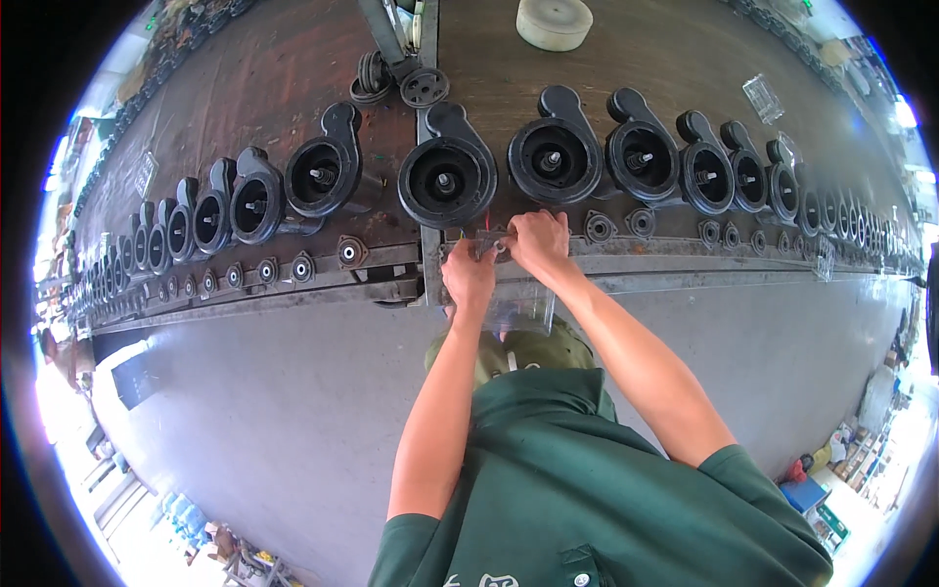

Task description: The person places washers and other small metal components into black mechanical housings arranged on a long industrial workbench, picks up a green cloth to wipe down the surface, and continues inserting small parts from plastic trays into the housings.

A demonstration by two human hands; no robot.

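At the table's front edge, my left hand [468, 274] and my right hand [540, 240] meet with bent fingers, both closed on a small grey metal flange [498, 248]. The fingers partly cover it. A red wire [487, 221] shows just behind them. Right behind my hands stands a round black blower housing [419, 188] with a metal shaft in its middle. To its right is a second black housing [528, 181] of the same kind. Under my hands, a clear plastic box [533, 315] sits against the table edge.
Several more black housings [311, 201] line the table both ways. Loose flanges [352, 251] lie along the front rail, others [600, 228] to the right. Farther back are a pale round block [554, 22], a pulley wheel [424, 88] and a clear plastic case [763, 99].
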